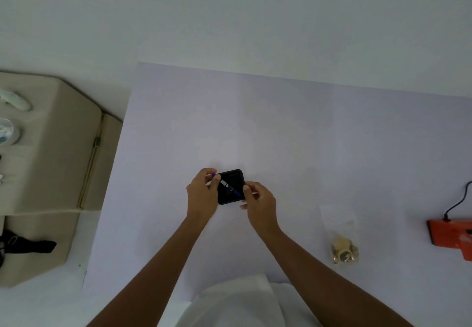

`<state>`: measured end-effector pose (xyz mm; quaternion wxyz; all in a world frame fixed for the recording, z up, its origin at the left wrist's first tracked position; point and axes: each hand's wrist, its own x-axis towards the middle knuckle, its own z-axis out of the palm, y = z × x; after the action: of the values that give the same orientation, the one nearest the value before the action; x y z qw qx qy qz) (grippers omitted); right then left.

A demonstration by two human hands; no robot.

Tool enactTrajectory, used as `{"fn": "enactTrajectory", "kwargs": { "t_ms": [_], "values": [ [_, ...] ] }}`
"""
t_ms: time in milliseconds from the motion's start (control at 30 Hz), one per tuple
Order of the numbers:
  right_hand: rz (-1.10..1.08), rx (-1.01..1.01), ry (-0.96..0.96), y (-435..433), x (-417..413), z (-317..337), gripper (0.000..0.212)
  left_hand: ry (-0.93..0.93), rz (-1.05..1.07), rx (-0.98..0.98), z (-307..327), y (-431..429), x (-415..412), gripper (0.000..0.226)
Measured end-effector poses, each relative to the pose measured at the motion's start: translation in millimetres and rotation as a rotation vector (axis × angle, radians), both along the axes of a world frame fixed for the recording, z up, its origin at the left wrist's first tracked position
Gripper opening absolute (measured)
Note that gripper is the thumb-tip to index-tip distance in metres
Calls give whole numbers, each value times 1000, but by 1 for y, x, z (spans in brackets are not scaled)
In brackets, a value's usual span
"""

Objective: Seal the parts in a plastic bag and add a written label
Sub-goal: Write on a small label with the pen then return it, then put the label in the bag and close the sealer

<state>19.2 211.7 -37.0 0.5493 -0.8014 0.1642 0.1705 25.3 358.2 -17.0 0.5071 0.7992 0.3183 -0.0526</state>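
Blue pen [231, 187] pinched by both hands' fingers above black pad [231, 186], bagged parts [343, 248] right, orange tool [450, 237] beyond

The light is soft and even, a bit dim and bluish, with only faint shadows on the pale table [332, 127], and the whole picture looks a little blurry, more so at the left edge where straight lines bend.

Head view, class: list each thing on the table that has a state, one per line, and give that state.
Pen: held at both ends, above the black square.
Left hand: gripping the pen.
Right hand: gripping the pen.
Plastic bag: lying flat, parts inside; seal unclear.
Orange tool: cord plugged in, untouched.
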Motion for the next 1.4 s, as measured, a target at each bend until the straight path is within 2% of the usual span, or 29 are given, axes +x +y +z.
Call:
{"fn": "enactTrajectory", "kwargs": {
  "t_ms": [200,433,700,767,800,900,1033,1200,1400],
  "values": [
    [-91,41,-26,9,63,5,22,-69,-142,122,-3,5,72,24],
    [-151,20,-46,23,141,9,17,-20,-209,145,-1,8,156,29],
    [-201,77,70,29,172,15,17,-2,-215,144,2,10,177,23],
    [-200,94,79,26,169,16,19,9,-174,113,6,8,173,24],
    [-197,94,76,23,166,18,19,17,-150,73,8,7,169,13],
    [-172,83,54,10,152,26,16,-76,-136,121,15,-2,145,48],
    [-136,72,72,-18,108,29,18,-324,-214,228,16,-31,87,30],
    [-114,-60,112,-71,24,4,14,-219,-391,111,-10,-82,0,16],
    [-66,-229,153,-123,-64,-29,16,10,-551,31,-44,-125,-72,15]
  ]
}}
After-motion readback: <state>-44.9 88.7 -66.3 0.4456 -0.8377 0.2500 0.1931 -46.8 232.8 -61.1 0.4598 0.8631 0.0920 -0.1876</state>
